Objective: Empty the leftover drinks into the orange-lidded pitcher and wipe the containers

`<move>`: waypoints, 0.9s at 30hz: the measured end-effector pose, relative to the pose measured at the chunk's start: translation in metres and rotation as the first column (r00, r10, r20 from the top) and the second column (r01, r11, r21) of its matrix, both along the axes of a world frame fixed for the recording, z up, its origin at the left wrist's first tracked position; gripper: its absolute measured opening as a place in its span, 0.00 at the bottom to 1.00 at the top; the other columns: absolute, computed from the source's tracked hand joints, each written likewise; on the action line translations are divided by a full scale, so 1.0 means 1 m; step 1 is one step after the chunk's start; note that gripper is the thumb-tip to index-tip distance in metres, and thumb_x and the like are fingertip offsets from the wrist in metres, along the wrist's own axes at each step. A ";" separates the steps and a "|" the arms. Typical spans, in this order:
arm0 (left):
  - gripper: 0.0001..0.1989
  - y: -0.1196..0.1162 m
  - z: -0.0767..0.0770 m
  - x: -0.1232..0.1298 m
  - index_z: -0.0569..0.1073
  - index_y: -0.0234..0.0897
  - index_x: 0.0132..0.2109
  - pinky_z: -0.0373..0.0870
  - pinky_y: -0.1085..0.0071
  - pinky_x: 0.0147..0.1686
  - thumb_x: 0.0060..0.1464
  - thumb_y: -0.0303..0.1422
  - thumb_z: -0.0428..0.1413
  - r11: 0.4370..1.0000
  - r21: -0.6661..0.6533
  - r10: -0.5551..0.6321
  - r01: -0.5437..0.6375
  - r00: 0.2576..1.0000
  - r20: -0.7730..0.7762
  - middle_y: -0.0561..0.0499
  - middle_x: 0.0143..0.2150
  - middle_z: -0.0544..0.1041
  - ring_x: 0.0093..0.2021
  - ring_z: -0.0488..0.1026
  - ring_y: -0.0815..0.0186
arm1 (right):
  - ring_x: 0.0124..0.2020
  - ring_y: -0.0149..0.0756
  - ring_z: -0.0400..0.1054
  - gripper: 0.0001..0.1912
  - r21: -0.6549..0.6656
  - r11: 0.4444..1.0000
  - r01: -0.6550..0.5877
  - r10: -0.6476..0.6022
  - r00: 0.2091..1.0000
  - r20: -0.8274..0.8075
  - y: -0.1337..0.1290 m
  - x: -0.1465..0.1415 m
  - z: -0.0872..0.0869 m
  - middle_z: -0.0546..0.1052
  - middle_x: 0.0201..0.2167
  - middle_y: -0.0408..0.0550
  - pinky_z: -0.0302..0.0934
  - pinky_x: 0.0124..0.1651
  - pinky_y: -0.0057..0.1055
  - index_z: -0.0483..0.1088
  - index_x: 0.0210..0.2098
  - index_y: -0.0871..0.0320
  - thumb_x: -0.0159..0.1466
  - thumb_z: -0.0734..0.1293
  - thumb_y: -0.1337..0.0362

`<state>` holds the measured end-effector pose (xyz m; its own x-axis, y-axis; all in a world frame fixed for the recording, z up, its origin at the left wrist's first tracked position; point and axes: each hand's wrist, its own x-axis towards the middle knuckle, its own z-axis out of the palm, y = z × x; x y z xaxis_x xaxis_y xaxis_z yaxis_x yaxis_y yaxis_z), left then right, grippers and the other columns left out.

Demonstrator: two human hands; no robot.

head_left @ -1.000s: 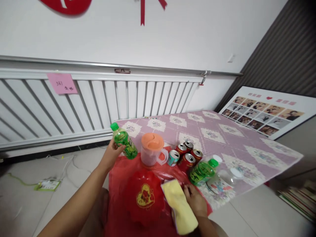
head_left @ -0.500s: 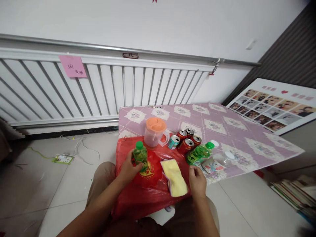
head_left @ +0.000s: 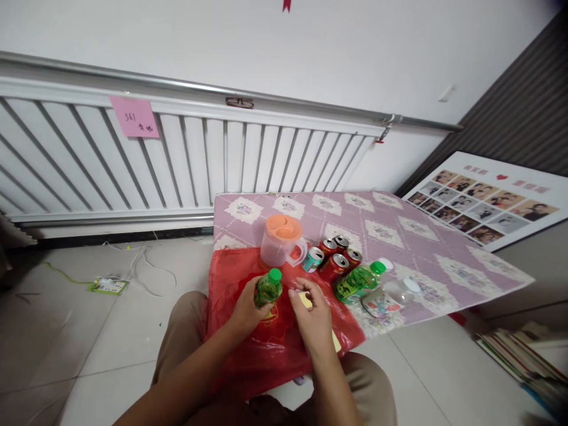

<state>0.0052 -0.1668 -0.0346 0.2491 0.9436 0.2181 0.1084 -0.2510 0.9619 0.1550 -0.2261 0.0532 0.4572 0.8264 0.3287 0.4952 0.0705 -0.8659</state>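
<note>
My left hand [head_left: 249,307] is wrapped round a small green bottle [head_left: 268,287] with a green cap, held upright over the red plastic sheet [head_left: 275,367]. To its right, my right hand [head_left: 313,307] is raised with its fingers curled and apart, nothing between them. It hides most of the yellow cloth [head_left: 336,341] on the sheet. Behind the bottle stands a clear jug [head_left: 274,249] with an orange lid. A teal can [head_left: 313,259] and several red cans [head_left: 333,267] are grouped right of the jug. Another green bottle [head_left: 358,284] leans near the cans.
Clear bottles with white caps [head_left: 384,300] lie at the right on the patterned tablecloth [head_left: 384,232]. A white radiator [head_left: 190,160] runs behind the table. A power strip [head_left: 109,286] with cables is on the left floor; books [head_left: 510,361] are stacked at right.
My left hand has moved right with the small green bottle. My right hand has come left from beside the larger green bottle to over the yellow cloth, its fingers now apart.
</note>
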 end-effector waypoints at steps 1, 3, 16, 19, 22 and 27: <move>0.33 0.000 0.000 0.000 0.63 0.39 0.58 0.67 0.53 0.60 0.45 0.24 0.62 1.000 0.006 -0.003 0.003 1.000 0.006 0.44 0.57 0.72 0.56 0.71 0.57 | 0.45 0.42 0.71 0.17 0.013 1.000 -0.013 0.013 1.000 0.025 0.005 -0.004 0.007 0.77 0.43 0.50 0.65 0.51 0.42 0.74 0.46 0.54 0.60 0.69 0.54; 0.33 0.001 -0.001 0.001 0.63 0.38 0.58 0.67 0.53 0.59 0.45 0.23 0.62 1.000 0.009 -0.019 0.018 0.999 0.026 0.43 0.57 0.72 0.56 0.72 0.57 | 0.47 0.44 0.70 0.20 0.015 0.999 -0.030 0.029 0.997 0.069 0.015 -0.013 0.016 0.76 0.45 0.51 0.63 0.53 0.44 0.73 0.48 0.54 0.58 0.69 0.55; 0.31 0.003 -0.004 0.002 0.64 0.39 0.57 0.68 0.55 0.58 0.45 0.23 0.61 0.999 0.016 -0.031 0.030 0.998 0.055 0.44 0.55 0.72 0.56 0.71 0.56 | 0.43 0.47 0.67 0.15 -0.061 0.998 0.030 -0.026 0.997 0.067 0.044 -0.037 0.009 0.75 0.36 0.48 0.60 0.50 0.45 0.69 0.36 0.54 0.53 0.71 0.53; 0.32 0.003 -0.005 0.002 0.64 0.39 0.58 0.68 0.55 0.58 0.45 0.22 0.60 0.999 0.019 -0.036 0.035 0.998 0.052 0.44 0.55 0.72 0.56 0.71 0.56 | 0.42 0.45 0.68 0.13 -0.032 0.999 0.002 -0.001 0.999 0.046 0.043 -0.036 0.005 0.74 0.36 0.47 0.61 0.49 0.44 0.69 0.36 0.54 0.55 0.70 0.54; 0.32 0.003 -0.006 0.002 0.63 0.39 0.58 0.68 0.54 0.58 0.45 0.22 0.60 0.999 0.026 -0.043 0.041 0.998 0.049 0.43 0.56 0.71 0.56 0.71 0.56 | 0.43 0.44 0.69 0.12 -0.008 0.999 -0.031 0.032 0.999 0.024 0.042 -0.035 0.001 0.75 0.37 0.48 0.62 0.49 0.43 0.70 0.37 0.54 0.56 0.70 0.55; 0.32 0.003 -0.007 0.001 0.63 0.39 0.58 0.68 0.53 0.58 0.46 0.23 0.61 0.999 0.008 -0.051 0.051 0.997 0.049 0.43 0.55 0.72 0.55 0.72 0.56 | 0.46 0.42 0.70 0.12 0.012 0.996 -0.084 0.084 0.996 0.021 0.041 -0.032 -0.002 0.75 0.41 0.49 0.64 0.52 0.42 0.72 0.41 0.53 0.58 0.68 0.58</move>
<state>0.0066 -0.1635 -0.0412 0.2856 0.9285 0.2375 0.0477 -0.2613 0.9641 0.1230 -0.1852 0.0513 0.3794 0.8574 0.3477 0.5044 0.1234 -0.8546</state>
